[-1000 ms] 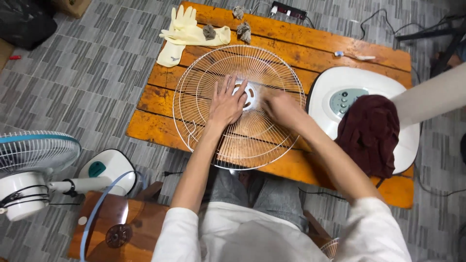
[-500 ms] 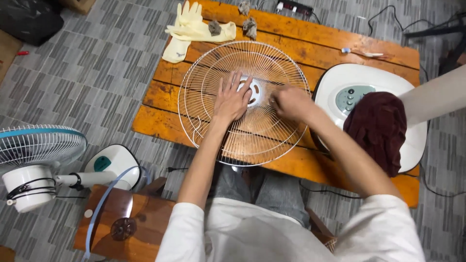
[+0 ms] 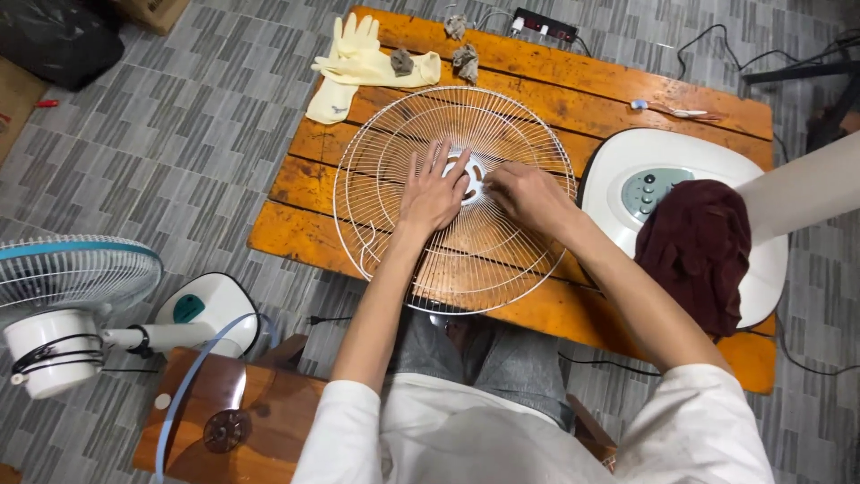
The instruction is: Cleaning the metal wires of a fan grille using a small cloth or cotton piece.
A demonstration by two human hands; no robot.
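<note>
Near edge: the fan grille [image 3: 394,260] lies flat on the wooden table [image 3: 296,202] and overhangs its near edge; pressing there may tip it.
Left hand [image 3: 430,193]: fingers spread, flat on the wires beside the hub [image 3: 472,175]; they may bend.
Right hand [image 3: 528,193]: curled at the hub; I cannot tell what it pinches.
Right: fan base [image 3: 618,170] touches the grille; a push may knock it.
Far: rubber gloves [image 3: 358,58] may snag.

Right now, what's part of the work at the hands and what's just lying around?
In hand:
round white wire fan grille
left hand, flat on it
right hand, at its hub

Lying about:
pale yellow rubber gloves
white fan base
dark red cloth
black power strip
</note>
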